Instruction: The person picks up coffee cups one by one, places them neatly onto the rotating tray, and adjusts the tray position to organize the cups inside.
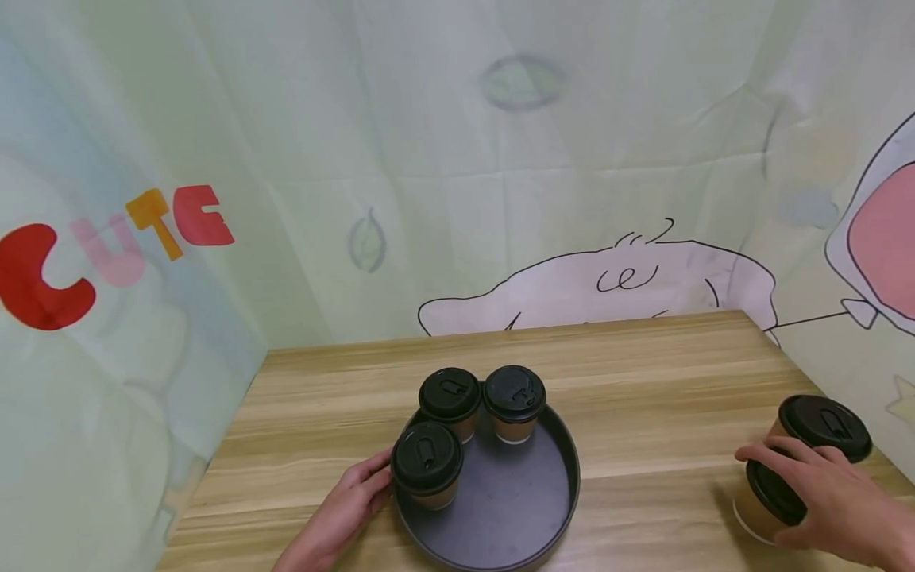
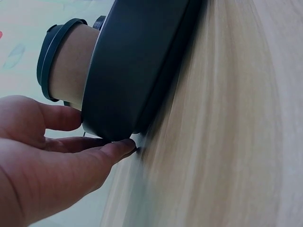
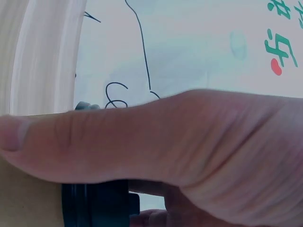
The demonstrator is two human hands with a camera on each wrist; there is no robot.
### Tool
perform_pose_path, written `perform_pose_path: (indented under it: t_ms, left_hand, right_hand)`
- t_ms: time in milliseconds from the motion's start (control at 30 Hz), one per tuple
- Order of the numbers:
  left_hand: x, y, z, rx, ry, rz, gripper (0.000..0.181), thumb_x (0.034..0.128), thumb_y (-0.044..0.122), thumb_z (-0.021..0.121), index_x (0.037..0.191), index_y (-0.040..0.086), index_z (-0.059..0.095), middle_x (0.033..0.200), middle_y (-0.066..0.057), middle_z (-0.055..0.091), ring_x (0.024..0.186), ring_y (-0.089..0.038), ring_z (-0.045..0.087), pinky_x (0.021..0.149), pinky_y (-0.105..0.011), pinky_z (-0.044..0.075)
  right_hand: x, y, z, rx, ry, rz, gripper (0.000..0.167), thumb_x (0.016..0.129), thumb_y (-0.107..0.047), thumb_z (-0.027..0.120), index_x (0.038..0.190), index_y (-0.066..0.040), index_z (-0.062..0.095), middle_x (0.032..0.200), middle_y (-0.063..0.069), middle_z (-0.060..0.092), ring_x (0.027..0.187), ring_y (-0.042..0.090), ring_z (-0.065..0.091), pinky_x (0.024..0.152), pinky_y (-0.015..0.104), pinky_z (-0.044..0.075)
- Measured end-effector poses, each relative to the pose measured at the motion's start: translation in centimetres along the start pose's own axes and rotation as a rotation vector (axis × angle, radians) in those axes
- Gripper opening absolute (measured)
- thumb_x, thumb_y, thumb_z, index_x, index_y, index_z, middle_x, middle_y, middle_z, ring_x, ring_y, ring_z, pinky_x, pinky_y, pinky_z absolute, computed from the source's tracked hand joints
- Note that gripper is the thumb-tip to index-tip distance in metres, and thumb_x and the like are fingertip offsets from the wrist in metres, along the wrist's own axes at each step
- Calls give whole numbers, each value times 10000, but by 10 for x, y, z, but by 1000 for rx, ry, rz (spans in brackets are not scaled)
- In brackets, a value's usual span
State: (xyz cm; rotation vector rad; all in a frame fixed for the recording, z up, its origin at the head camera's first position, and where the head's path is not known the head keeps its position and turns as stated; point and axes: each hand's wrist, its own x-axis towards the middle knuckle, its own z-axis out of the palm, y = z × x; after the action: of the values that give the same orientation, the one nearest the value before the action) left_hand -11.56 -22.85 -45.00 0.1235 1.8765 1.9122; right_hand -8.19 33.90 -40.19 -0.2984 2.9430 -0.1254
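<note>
My left hand (image 1: 350, 504) touches the outer wall of a round dark tray (image 1: 511, 496), its fingers nearly straight. In the left wrist view the thumb and fingertips lie against the tray's side (image 2: 128, 71). Three brown paper coffee cups with black lids stand in the tray: a front one (image 1: 427, 461), a back left one (image 1: 450, 396) and a back right one (image 1: 515, 395). At the table's right, my right hand (image 1: 836, 492) grips a like coffee cup (image 1: 758, 504), thumb on its side (image 3: 28, 198) and fingers over the lid.
Another lidded coffee cup (image 1: 822, 429) stands just behind the gripped one, near the right table edge. The wooden table (image 1: 643, 381) meets a printed cloth backdrop (image 1: 429, 159) at its back. More backdrop hangs along the left side.
</note>
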Motion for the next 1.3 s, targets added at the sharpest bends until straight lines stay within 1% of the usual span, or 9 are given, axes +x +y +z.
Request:
perform_pose_path:
  t_ms: [167, 367, 600, 833, 900, 1100, 1200, 1300]
  left_hand:
    - [-1, -1, -1, -2, 0, 2, 569, 1133, 126, 334, 1567, -180, 132, 1651, -345, 126, 1512, -433, 183, 1213, -458, 287]
    - [-1, -2, -1, 0, 14, -18, 570, 1133, 133, 335, 1565, -184, 138, 1648, -349, 131, 1509, -447, 189, 1215, -501, 272]
    - [0, -2, 0, 4, 18, -11, 575, 1133, 140, 346, 1562, -187, 147, 1648, -350, 139, 1510, -438, 193, 1216, -491, 274]
    - [-1, -1, -1, 1, 18, -21, 566, 1134, 127, 332, 1564, -185, 137, 1648, -352, 126, 1512, -440, 178, 1219, -519, 248]
    - [-1, -1, -1, -1, 16, -22, 566, 1134, 125, 330, 1566, -183, 134, 1649, -351, 124, 1513, -439, 176, 1221, -520, 243]
    - [-1, 0, 0, 1, 17, -24, 580, 1135, 147, 347, 1570, -174, 139, 1651, -342, 134, 1511, -438, 187, 1220, -517, 248]
    - [-1, 1, 0, 2, 26, -27, 575, 1134, 145, 348, 1572, -170, 148, 1653, -336, 145, 1513, -434, 191, 1221, -515, 244]
    - [0, 2, 1, 2, 29, -25, 575, 1134, 149, 354, 1572, -169, 158, 1653, -334, 151, 1516, -432, 190, 1224, -520, 235]
  right_hand:
    - [0, 0, 0, -2, 9, -5, 880, 533, -344, 1027, 1295, -150, 632, 1284, 280, 562, 959, 496, 544, 713, 673, 524]
    - [1, 1, 2, -4, 12, -12, 860, 531, -342, 1028, 1277, -160, 639, 1268, 266, 573, 947, 483, 556, 711, 671, 527]
    - [1, 1, 6, 58, 31, -19, 786, 554, -298, 1023, 1229, -162, 646, 1215, 207, 580, 911, 418, 541, 724, 621, 541]
    - [4, 2, 8, 39, 52, -40, 742, 562, -367, 1018, 1178, -181, 647, 1163, 142, 594, 951, 351, 567, 772, 596, 495]
    - [5, 3, 8, 42, 45, -47, 737, 566, -373, 1016, 1173, -185, 642, 1152, 127, 589, 950, 323, 570, 776, 592, 491]
    - [6, 8, 8, 93, 18, -61, 724, 579, -333, 1013, 1176, -181, 634, 1124, 113, 569, 874, 306, 549, 716, 586, 538]
    - [8, 9, 8, 110, 3, -67, 727, 581, -324, 1011, 1184, -174, 633, 1114, 104, 569, 854, 293, 547, 705, 546, 544]
    - [9, 10, 6, 117, 6, -99, 729, 586, -330, 1007, 1195, -160, 642, 1109, 89, 580, 846, 264, 552, 706, 500, 543]
